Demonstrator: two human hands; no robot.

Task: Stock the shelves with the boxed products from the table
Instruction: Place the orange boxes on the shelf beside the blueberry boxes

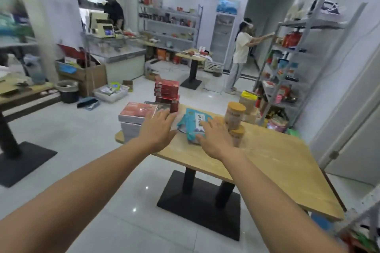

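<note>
1. The left hand (158, 129) reaches out with fingers straight and spread wide, holding nothing. Its fingertips lie over the near edge of the large flat red-and-orange gift boxes with grey sides (134, 112), just beside the stack of slim dark-red boxes (167, 92).
2. The right hand (216, 139) is likewise wide and empty, hovering over the teal printed packet (191, 123). Whether it touches the packet cannot be told.
3. The boxed goods all sit at the far end of the light wooden table (267, 160). The gift boxes are piled at the corner and the slim red boxes stand behind them.
4. Tan cylindrical canisters with wood-coloured lids (234, 115) stand just right of the packet.
5. The grey metal shelving unit (312, 23) stands well apart, beyond the table to the right. It already carries assorted goods, and another person in a white top (240, 51) is reaching to it.
6. Judged from this, the stocking is far from finished. No box is in hand, both piles remain on the table, and each needs lifting and carrying across.
</note>
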